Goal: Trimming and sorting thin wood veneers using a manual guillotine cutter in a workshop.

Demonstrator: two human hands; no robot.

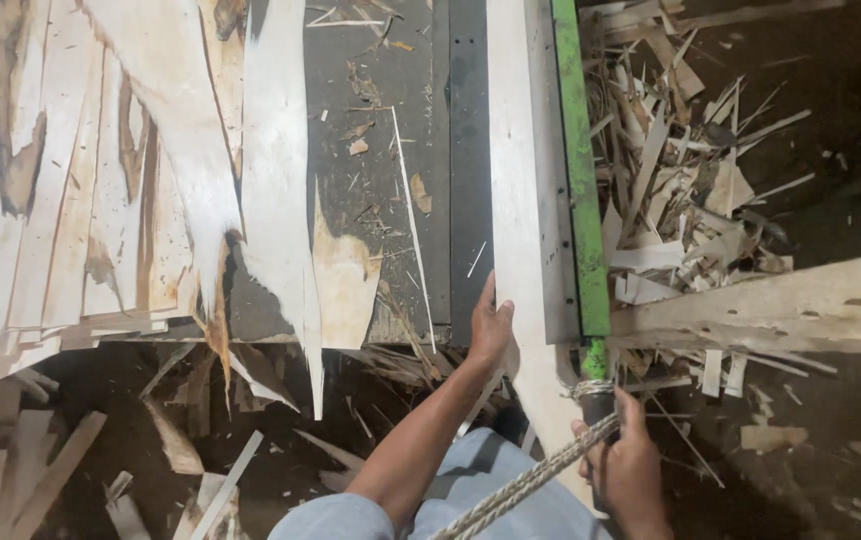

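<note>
My left hand lies on the near end of a long pale veneer strip that runs up the dark machine table, fingers gripping its left edge. Right beside the strip is a green metal bar. My right hand is closed around a dark handle at the bar's lower end, where a twisted rope is tied and trails down toward my lap.
Ragged, torn veneer sheets overhang the table on the left. A heap of wood offcuts lies right of the green bar, with a pale plank crossing below it. Scraps litter the dark floor.
</note>
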